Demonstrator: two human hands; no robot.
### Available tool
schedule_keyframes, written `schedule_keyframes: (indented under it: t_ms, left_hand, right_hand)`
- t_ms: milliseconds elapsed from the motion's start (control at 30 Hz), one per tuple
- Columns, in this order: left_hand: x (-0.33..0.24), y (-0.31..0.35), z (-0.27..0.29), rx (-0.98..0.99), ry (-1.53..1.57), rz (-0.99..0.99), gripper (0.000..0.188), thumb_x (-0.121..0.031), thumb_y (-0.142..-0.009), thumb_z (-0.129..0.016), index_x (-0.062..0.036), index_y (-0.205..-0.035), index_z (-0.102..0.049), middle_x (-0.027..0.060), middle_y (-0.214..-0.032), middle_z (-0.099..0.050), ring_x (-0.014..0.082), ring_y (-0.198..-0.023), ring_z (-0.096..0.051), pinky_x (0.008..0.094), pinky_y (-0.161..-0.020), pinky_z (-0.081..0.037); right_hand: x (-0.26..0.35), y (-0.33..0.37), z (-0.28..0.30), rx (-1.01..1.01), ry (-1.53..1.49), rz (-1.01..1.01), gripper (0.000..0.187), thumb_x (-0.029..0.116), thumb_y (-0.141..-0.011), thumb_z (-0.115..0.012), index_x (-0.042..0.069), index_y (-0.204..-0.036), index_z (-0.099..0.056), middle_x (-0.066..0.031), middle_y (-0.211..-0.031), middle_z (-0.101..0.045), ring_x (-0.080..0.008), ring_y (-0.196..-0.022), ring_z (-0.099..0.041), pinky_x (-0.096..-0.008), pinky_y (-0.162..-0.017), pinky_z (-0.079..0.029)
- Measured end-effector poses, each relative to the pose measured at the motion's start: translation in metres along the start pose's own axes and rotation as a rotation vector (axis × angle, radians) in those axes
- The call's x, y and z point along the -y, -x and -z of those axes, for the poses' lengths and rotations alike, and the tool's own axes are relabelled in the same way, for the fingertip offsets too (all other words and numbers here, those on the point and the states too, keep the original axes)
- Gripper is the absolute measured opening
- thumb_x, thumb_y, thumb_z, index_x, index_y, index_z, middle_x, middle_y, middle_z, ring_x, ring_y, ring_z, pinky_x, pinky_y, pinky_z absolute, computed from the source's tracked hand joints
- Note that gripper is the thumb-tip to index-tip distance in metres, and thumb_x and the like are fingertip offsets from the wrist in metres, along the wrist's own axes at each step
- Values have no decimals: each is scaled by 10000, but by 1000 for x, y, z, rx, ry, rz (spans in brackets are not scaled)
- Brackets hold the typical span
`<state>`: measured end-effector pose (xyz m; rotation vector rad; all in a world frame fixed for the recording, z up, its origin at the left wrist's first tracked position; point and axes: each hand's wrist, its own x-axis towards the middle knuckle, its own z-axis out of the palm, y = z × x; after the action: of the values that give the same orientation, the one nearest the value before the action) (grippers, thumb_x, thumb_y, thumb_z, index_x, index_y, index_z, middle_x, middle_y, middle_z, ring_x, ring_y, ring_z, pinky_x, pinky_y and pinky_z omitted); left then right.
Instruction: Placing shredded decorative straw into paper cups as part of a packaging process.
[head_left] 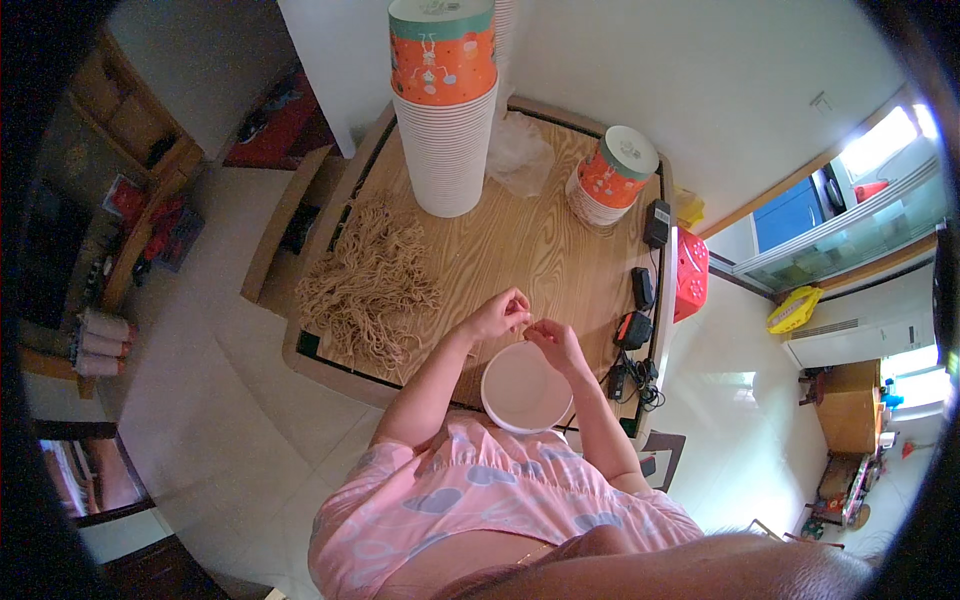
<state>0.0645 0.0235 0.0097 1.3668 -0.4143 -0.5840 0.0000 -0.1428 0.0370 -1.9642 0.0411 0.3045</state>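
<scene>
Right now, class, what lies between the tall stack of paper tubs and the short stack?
In the head view, crumpled translucent plastic lies beside the tall stack, then bare tabletop up to the short stack.

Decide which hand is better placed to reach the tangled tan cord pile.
Probably the left hand: it is nearer the cord pile; the right hand is farther, by the round white tub.

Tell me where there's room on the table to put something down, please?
The wooden table is bare in the middle, beyond the left hand and right hand, between the tangled strings and the black adapters. It's crowded at the back, with the tall tub stack, crumpled plastic and short tub stack, and at the near edge, by the white tub.
</scene>
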Motion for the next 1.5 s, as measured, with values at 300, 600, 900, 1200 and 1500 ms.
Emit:
schedule_keyframes:
  t_ms: [300, 600, 900, 1200, 1500]
  left_hand:
    - [8, -1, -3, -105, -264, 102, 196, -182, -742, -666, -27, -849, -609, 10, -660, -573, 60, -587, -486, 224, -537, -411]
    - [23, 0, -12, -287, 100, 199, 228, -285, -828, -566, -64, -794, -608, -39, -602, -507, 34, -497, -426, 197, -430, -335]
    - [11, 13, -25, -325, -125, 31, 223, -260, -790, -610, -45, -737, -628, -25, -618, -555, 56, -554, -476, 222, -510, -392]
    - [15, 6, -24, -426, -142, 137, 181, -209, -768, -623, -29, -746, -635, 5, -694, -615, 78, -630, -527, 244, -603, -427]
    - [21, 5, -25, -415, -138, 178, 184, -179, -772, -605, 2, -769, -637, 68, -709, -640, 99, -654, -577, 252, -612, -446]
  right_hand:
    - [7, 1, 0, 4, 34, 50, 136, 133, -795, -588, 2, -827, -607, -38, -727, -621, -79, -667, -533, -234, -602, -434]
    - [-7, 0, -1, -58, 13, 14, 154, 154, -791, -574, 9, -827, -613, -82, -718, -634, -130, -662, -579, -283, -615, -457]
    - [14, 3, -2, -85, 24, 22, 158, 157, -789, -580, 7, -822, -619, -86, -714, -633, -132, -660, -581, -283, -623, -457]
    - [13, 6, -5, -221, -60, 89, 80, 62, -771, -578, 16, -818, -532, -72, -736, -601, -146, -688, -573, -293, -609, -451]
    - [20, 9, -5, -264, 262, 292, 56, 26, -718, -559, 47, -760, -591, -123, -733, -569, -289, -683, -550, -357, -627, -444]
